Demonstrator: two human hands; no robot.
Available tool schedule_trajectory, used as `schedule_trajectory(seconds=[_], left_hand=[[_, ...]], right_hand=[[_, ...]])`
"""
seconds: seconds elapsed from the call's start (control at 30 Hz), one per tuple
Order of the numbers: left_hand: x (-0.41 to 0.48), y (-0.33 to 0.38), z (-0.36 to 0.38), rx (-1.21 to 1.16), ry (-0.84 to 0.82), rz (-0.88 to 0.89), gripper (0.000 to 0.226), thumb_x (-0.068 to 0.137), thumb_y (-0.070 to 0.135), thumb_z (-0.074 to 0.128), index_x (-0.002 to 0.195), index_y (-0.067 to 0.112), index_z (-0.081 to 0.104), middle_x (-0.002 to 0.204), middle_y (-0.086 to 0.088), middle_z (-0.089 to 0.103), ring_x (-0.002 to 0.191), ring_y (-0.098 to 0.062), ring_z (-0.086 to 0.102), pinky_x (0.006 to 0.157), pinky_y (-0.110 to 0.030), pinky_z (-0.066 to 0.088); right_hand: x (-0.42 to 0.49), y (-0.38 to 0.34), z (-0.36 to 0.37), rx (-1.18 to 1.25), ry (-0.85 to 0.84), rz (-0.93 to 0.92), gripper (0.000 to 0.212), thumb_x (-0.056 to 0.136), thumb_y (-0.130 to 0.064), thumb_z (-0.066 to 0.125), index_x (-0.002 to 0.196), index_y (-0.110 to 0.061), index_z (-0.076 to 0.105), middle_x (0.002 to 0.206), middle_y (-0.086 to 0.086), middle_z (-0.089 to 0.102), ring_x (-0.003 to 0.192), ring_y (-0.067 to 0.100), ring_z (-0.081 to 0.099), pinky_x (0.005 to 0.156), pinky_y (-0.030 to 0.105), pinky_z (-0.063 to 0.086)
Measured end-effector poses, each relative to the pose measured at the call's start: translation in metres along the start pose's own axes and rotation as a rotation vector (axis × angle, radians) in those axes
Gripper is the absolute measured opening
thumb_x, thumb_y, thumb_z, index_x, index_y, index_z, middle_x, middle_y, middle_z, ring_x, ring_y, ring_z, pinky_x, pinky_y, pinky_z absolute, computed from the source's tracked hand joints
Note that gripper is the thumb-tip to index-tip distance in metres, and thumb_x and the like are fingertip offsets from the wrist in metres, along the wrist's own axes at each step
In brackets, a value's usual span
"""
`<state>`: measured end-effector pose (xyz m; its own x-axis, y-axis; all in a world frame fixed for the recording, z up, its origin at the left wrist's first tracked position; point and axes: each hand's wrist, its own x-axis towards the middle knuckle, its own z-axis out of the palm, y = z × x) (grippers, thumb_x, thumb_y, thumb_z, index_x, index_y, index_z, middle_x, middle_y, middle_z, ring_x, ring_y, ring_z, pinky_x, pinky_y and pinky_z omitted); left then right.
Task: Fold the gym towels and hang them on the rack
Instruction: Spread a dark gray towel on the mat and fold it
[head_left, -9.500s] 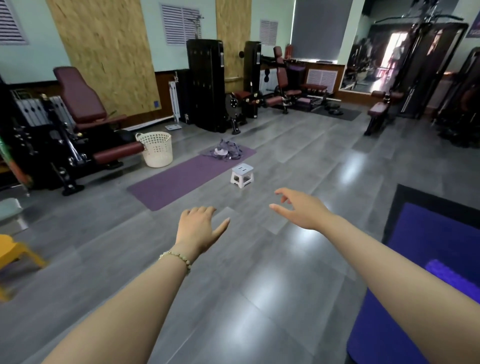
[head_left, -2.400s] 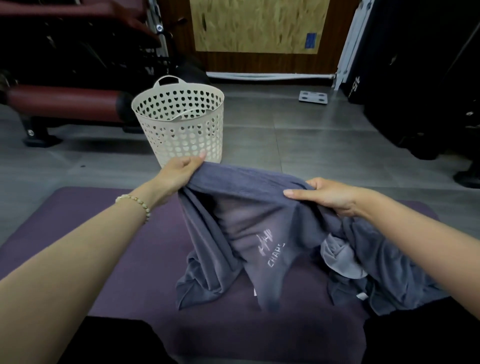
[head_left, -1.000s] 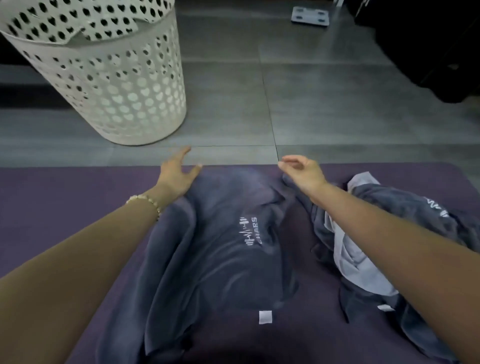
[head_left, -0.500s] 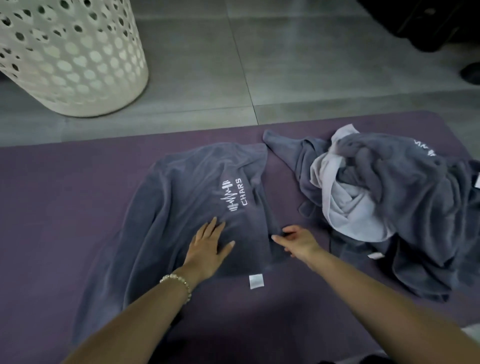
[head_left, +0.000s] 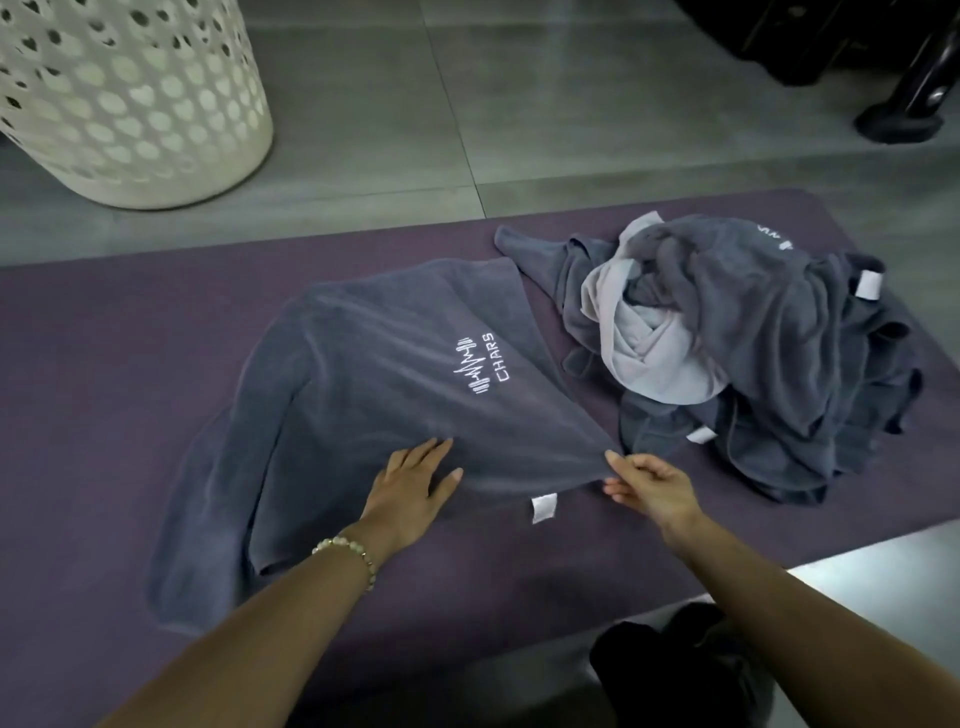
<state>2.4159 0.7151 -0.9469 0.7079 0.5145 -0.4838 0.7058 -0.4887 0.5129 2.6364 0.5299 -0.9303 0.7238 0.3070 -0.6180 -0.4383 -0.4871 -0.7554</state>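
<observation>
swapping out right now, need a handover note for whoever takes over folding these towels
Left hand: flat, pressing the near edge of the spread towel.
Right hand: pinching that towel's near right corner.
The towel lies logo up on the mat, rumpled along its left side. A pile of unfolded towels sits to its right on the mat. The basket stands on the floor beyond.
Done: one towel spread out; folding not clearly begun.
Left: fold it, fold the pile, then hang all on the rack, which is not in view.
</observation>
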Motion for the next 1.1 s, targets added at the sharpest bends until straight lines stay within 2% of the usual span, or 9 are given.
schedule_trajectory(seconds=[0.2,0.27,0.3,0.37,0.4,0.5,0.7,0.83,1.1], left_hand=[[-0.017,0.018,0.026,-0.006,-0.005,0.0,0.055,0.099,0.05,0.029,0.15,0.029,0.024,0.159,0.01,0.012,0.145,-0.014,0.006,0.118,-0.038,0.013],[-0.024,0.021,0.021,-0.056,0.003,-0.008,0.056,0.099,0.05,0.031,0.15,0.029,0.024,0.158,0.007,0.018,0.145,-0.015,0.01,0.118,-0.038,0.015],[-0.029,0.021,0.015,-0.084,0.015,-0.02,0.056,0.099,0.049,0.033,0.15,0.027,0.025,0.157,0.005,0.021,0.145,-0.016,0.013,0.118,-0.037,0.016],[-0.041,0.022,-0.006,-0.125,0.042,-0.05,0.058,0.098,0.048,0.036,0.149,0.022,0.027,0.154,0.0,0.03,0.143,-0.02,0.023,0.117,-0.036,0.021],[-0.048,0.022,-0.02,-0.142,0.045,-0.064,0.058,0.098,0.048,0.037,0.149,0.02,0.028,0.153,-0.002,0.034,0.141,-0.02,0.029,0.116,-0.035,0.023],[-0.079,0.024,-0.071,-0.152,0.055,-0.087,0.057,0.099,0.045,0.036,0.148,0.016,0.028,0.145,-0.005,0.046,0.134,-0.022,0.041,0.111,-0.029,0.028],[-0.162,0.018,-0.192,-0.023,0.188,-0.11,0.058,0.099,0.047,0.035,0.146,0.014,0.031,0.145,-0.008,0.046,0.133,-0.025,0.043,0.11,-0.032,0.031],[-0.216,-0.011,-0.256,0.071,0.273,-0.154,0.056,0.099,0.049,0.033,0.143,0.014,0.037,0.143,-0.005,0.047,0.131,-0.024,0.045,0.107,-0.033,0.034],[-0.238,-0.117,-0.28,-0.139,0.362,-0.305,0.057,0.099,0.047,0.033,0.141,0.009,0.039,0.142,-0.011,0.047,0.13,-0.028,0.045,0.107,-0.034,0.033]], right_hand=[[-0.012,0.036,-0.028,-0.108,-0.014,0.078,0.018,0.087,-0.007,0.067,0.075,-0.007,0.052,0.05,0.006,0.065,0.043,0.011,0.063,0.042,0.018,0.051],[-0.016,0.035,-0.026,-0.184,-0.027,0.051,0.016,0.087,-0.014,0.068,0.093,-0.003,0.058,0.072,0.01,0.067,0.063,0.018,0.066,0.054,0.024,0.055],[-0.018,0.03,-0.026,-0.281,-0.051,0.012,0.029,0.087,-0.019,0.068,0.107,-0.001,0.058,0.09,0.012,0.066,0.079,0.022,0.064,0.068,0.029,0.054],[-0.032,0.007,-0.027,-0.496,-0.123,-0.088,0.05,0.088,-0.027,0.067,0.128,-0.002,0.05,0.12,0.01,0.057,0.112,0.024,0.056,0.092,0.028,0.042],[-0.042,-0.009,-0.027,-0.578,-0.171,-0.137,0.056,0.09,-0.03,0.064,0.135,-0.003,0.045,0.129,0.008,0.051,0.123,0.022,0.049,0.097,0.025,0.036],[-0.076,-0.055,-0.024,-0.792,-0.281,-0.317,0.064,0.091,-0.037,0.06,0.143,-0.008,0.036,0.148,0.006,0.038,0.136,0.02,0.037,0.107,0.024,0.027],[-0.16,-0.143,0.009,-0.968,-0.345,-0.581,0.069,0.09,-0.039,0.061,0.146,-0.014,0.031,0.153,0.005,0.029,0.14,0.02,0.032,0.116,0.033,0.026],[-0.208,-0.184,0.06,-1.111,-0.336,-0.725,0.069,0.092,-0.041,0.058,0.148,-0.014,0.029,0.156,0.003,0.025,0.142,0.02,0.029,0.115,0.03,0.023],[-0.245,-0.194,0.197,-1.095,-0.46,-0.773,0.065,0.093,-0.042,0.056,0.147,-0.018,0.03,0.154,0.004,0.029,0.138,0.022,0.034,0.113,0.032,0.029]])
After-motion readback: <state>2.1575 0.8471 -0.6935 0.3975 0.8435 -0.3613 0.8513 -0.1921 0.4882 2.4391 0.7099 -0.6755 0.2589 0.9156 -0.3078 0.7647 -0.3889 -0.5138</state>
